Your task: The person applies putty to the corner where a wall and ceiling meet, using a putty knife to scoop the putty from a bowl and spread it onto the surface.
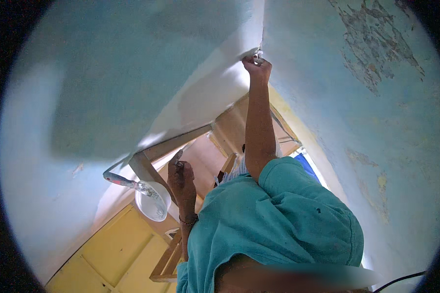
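My right hand, arm stretched out, is closed at the corner where two walls meet. A small whitish piece shows at its fingertips; the rest of what it grips is hidden. Lower on the left, my left hand has curled fingers, with a greyish narrow tip sticking out above them that I cannot make out. Beside it is a white tub, smeared inside. A tool with a grey and red handle lies over its rim, its whitish end inside the tub.
The left wall is blue with a white band along the corner. Paint has peeled from a patch on the right wall. Below are a wooden frame, yellow panels and a black cable.
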